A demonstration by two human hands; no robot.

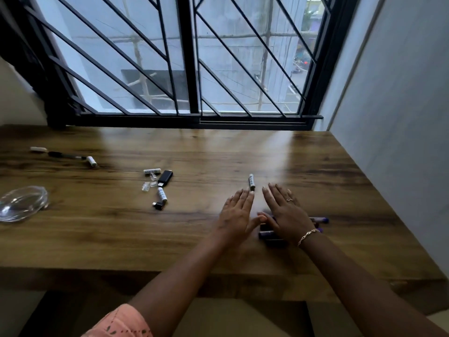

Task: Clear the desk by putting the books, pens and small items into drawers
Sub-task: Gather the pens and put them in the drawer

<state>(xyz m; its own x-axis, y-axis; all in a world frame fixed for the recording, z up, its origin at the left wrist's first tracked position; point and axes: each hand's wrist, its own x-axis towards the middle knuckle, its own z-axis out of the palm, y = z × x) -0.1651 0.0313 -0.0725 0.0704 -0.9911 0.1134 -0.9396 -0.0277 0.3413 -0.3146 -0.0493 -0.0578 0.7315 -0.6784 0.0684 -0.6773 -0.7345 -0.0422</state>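
Desk (340, 190) spreads wide beneath the barred window (189, 57), with a glass dish (23, 203) near its left edge. Both hands are flat, fingers straight, gripping nothing: the left hand (237, 212) is just beside the right hand (285, 212), which lies over a bunch of purple pens (267, 235) on the wood. A battery (251, 181) rests just beyond the fingertips; a black USB stick (166, 177) and more batteries (162, 193) sit scattered well to the left
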